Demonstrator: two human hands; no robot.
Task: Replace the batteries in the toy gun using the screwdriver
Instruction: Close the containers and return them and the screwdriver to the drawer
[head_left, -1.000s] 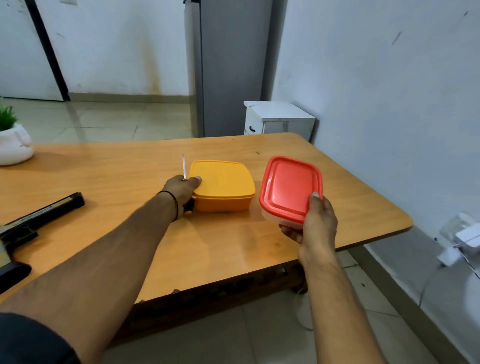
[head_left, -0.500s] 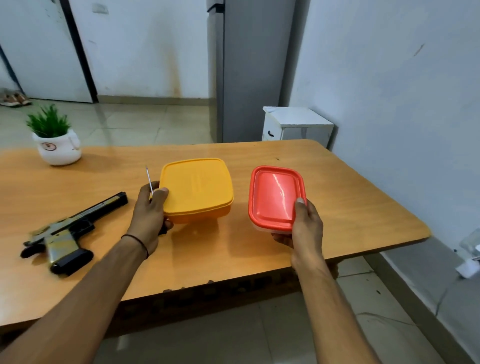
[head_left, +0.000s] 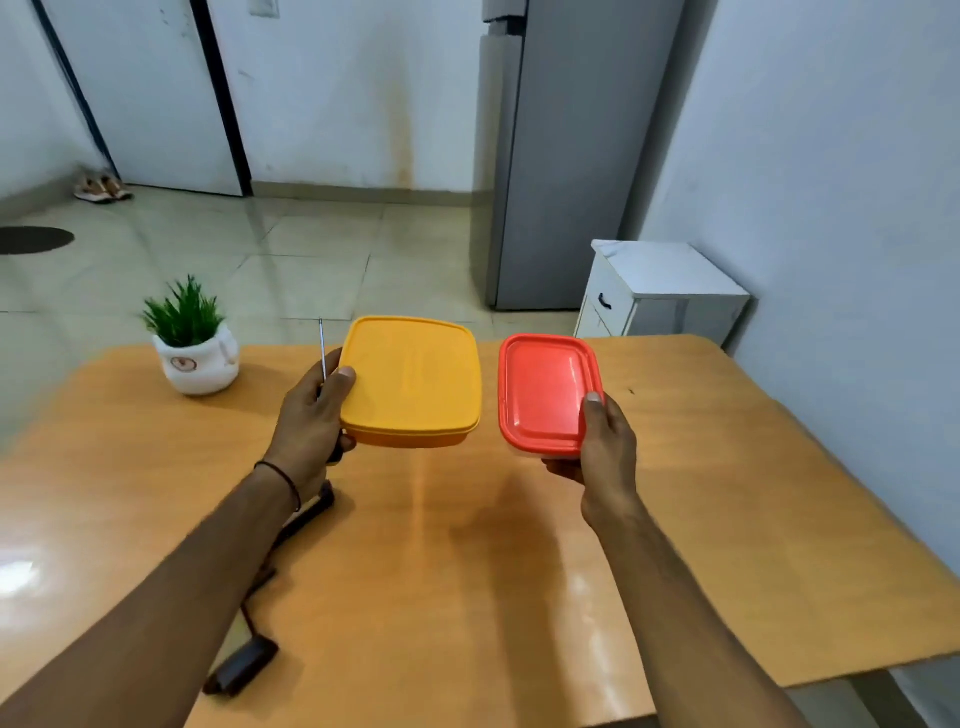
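My left hand (head_left: 311, 421) holds a yellow lidded box (head_left: 413, 382) above the table, thumb on its lid. The same hand also grips a screwdriver (head_left: 322, 349), whose thin metal shaft sticks up past the fingers. My right hand (head_left: 602, 447) holds a red-lidded box (head_left: 545, 392) in the air to the right of the yellow one. The dark toy gun (head_left: 260, 613) lies on the wooden table (head_left: 467, 597), mostly hidden under my left forearm; its barrel end and its grip show.
A small green plant in a white pot (head_left: 195, 345) stands at the table's far left. Behind the table are a white cabinet (head_left: 660, 296) and a grey fridge (head_left: 561, 156) by the right wall. The floor is tiled.
Both boxes have been lifted off the table and brought closer together. The view has shifted left and back, so the toy gun now lies under my left forearm.
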